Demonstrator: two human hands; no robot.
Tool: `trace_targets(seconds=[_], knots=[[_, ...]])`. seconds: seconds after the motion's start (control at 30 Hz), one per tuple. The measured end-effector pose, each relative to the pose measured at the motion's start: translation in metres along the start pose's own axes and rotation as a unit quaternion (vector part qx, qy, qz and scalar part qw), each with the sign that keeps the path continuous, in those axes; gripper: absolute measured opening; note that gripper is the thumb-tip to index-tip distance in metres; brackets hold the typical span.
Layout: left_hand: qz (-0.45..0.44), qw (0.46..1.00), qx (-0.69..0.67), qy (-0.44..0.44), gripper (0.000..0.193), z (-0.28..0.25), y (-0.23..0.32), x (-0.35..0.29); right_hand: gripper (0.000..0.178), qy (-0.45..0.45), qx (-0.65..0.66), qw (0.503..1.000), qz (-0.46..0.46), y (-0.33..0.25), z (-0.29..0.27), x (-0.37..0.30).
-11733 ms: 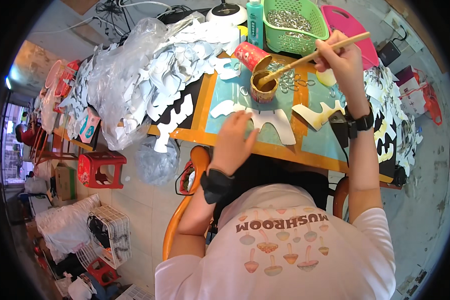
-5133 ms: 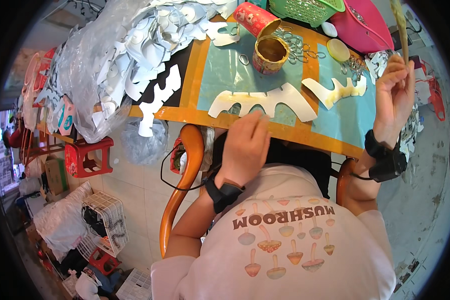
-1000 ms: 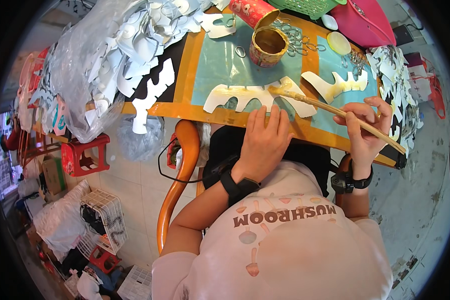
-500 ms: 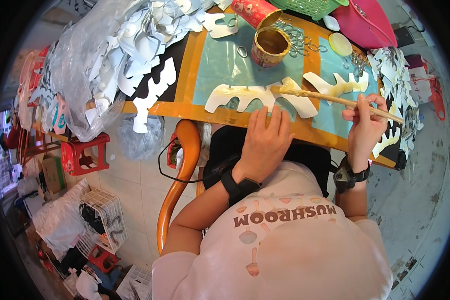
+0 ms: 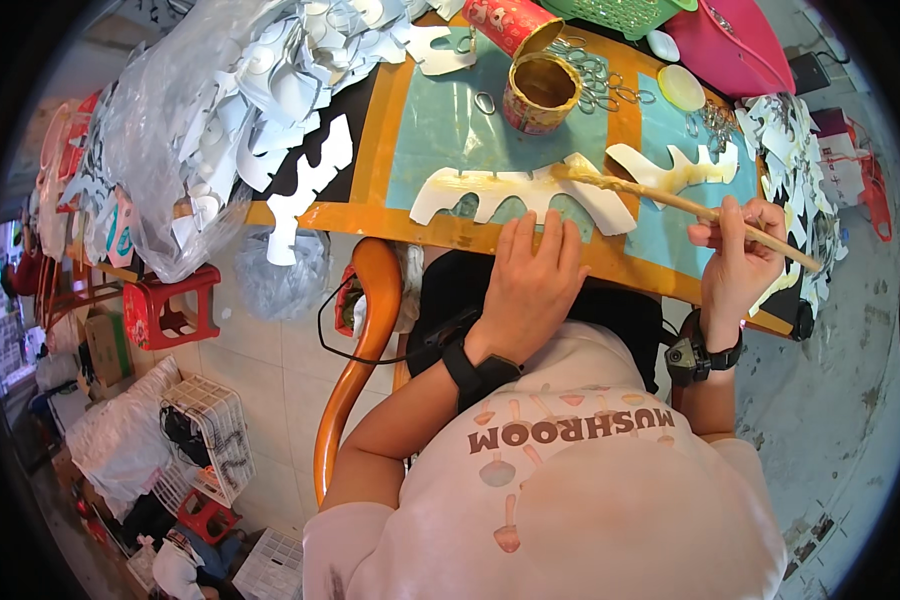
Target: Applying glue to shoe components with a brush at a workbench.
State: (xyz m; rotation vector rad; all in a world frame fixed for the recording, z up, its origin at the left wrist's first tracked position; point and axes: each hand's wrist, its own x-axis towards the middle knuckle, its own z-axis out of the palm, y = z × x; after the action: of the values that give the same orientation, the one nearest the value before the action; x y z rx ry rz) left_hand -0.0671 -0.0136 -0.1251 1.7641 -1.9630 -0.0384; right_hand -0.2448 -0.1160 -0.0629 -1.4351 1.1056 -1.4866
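Just beyond the left hand [image 5: 530, 285] — white cutout [image 5: 520, 190], brush [image 5: 690, 208] on it.

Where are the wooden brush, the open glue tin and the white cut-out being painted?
Long wooden brush [image 5: 710, 213], head view, mid-handle.
Round open tin [image 5: 541, 93], head view, its side wall.
White jagged cut-out [image 5: 490, 190], head view, its upper band.

Red labelled can [image 5: 511, 20], table's far edge.
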Motion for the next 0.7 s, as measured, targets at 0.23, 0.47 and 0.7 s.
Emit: trace_targets(seconds=[0.23, 0.47, 0.7], knots=[[0.005, 1.000, -0.001, 0.002, 0.052, 0.000, 0.000, 0.000, 0.015, -0.006, 0.000, 1.000, -0.013, -0.002, 0.012, -0.003], [0.002, 1.000, 0.001, -0.001, 0.051, -0.001, 0.000, 0.000, 0.016, -0.015, -0.024, 0.999, -0.025, -0.010, 0.005, -0.001], [0.003, 1.000, -0.004, -0.004, 0.052, 0.000, 0.001, 0.001, 0.016, -0.050, -0.010, 0.998, -0.028, -0.011, 0.004, -0.005]])
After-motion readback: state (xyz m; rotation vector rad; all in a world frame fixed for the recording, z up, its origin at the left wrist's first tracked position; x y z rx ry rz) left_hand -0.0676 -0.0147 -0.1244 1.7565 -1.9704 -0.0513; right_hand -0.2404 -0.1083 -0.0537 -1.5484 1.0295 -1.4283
